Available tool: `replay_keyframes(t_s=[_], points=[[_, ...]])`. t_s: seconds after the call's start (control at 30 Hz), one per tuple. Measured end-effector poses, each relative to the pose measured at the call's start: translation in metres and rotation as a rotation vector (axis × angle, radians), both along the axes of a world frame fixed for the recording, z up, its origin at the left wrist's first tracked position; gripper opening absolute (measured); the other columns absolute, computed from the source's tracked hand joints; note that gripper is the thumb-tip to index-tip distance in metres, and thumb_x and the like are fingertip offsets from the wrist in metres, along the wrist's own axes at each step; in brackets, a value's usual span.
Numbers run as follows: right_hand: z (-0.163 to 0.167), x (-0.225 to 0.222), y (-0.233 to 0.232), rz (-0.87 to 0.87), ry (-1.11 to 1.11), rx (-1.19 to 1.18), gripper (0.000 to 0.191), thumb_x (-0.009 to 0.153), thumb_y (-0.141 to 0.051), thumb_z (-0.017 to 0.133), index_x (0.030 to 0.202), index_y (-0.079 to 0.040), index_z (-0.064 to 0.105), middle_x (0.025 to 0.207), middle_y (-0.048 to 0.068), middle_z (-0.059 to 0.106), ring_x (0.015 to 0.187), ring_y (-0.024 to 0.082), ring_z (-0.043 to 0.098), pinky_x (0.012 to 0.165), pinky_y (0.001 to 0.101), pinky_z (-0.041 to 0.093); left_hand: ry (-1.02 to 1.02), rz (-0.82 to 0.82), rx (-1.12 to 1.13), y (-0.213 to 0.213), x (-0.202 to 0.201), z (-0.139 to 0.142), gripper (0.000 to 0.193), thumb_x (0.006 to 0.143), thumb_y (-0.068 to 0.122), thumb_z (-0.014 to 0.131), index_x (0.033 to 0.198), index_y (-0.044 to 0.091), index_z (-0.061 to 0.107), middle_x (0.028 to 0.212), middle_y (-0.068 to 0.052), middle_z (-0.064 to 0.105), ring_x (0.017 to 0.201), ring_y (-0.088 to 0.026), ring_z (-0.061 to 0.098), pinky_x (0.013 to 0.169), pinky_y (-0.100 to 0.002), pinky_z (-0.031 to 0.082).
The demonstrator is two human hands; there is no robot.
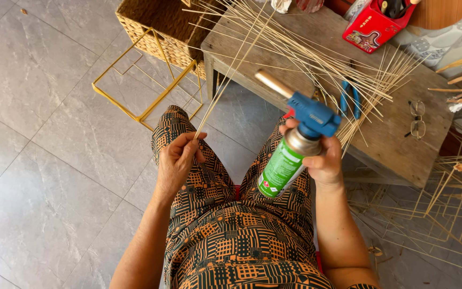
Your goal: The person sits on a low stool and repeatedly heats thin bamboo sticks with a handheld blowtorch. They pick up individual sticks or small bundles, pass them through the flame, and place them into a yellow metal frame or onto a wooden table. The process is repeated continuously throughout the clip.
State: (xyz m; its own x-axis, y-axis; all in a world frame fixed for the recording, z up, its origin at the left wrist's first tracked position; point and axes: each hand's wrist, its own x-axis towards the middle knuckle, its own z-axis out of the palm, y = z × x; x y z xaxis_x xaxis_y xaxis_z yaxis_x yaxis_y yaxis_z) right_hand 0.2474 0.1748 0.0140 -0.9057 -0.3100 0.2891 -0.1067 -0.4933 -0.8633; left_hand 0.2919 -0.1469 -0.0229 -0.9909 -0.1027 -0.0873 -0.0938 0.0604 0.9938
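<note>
Right hand (322,160) clamped on gas torch (295,142); left hand (180,158) pinching bamboo strip (225,80) end.

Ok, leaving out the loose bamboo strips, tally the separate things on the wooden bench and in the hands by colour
Blue: 2, the blue-headed gas torch with green canister in the right hand, and the blue-handled pliers
Red: 1, the red box of tools
Clear: 1, the wire-framed glasses
Pale: 1, the thin bamboo strip in the left hand
Total: 5
</note>
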Motion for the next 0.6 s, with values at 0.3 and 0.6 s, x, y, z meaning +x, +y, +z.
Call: replay_keyframes(t_s=[0.3,0.6], points=[[0.006,0.001,-0.009,-0.217,-0.038,-0.149,0.081,0.079,-0.02,0.076,0.153,-0.002,0.049,0.141,0.017,0.059,0.122,0.031,0.065,0.112,0.043,0.052,0.387,0.155,0.392,-0.006,-0.033,0.037,0.024,0.114,0.017,0.055,0.128,0.002,0.067,0.088,0.002,0.057,0.077,-0.005,0.049,0.069,-0.021,0.041],[0.004,0.009,-0.034,-0.088,-0.081,-0.223,0.077,0.08,-0.023,0.076,0.149,-0.001,0.05,0.147,0.021,0.057,0.121,0.033,0.066,0.108,0.0436,0.054,0.661,0.392,0.526,0.017,-0.063,0.068,0.016,0.11,0.01,0.063,0.124,0.003,0.067,0.122,-0.005,0.07,0.111,-0.012,0.064,0.095,-0.028,0.05]])
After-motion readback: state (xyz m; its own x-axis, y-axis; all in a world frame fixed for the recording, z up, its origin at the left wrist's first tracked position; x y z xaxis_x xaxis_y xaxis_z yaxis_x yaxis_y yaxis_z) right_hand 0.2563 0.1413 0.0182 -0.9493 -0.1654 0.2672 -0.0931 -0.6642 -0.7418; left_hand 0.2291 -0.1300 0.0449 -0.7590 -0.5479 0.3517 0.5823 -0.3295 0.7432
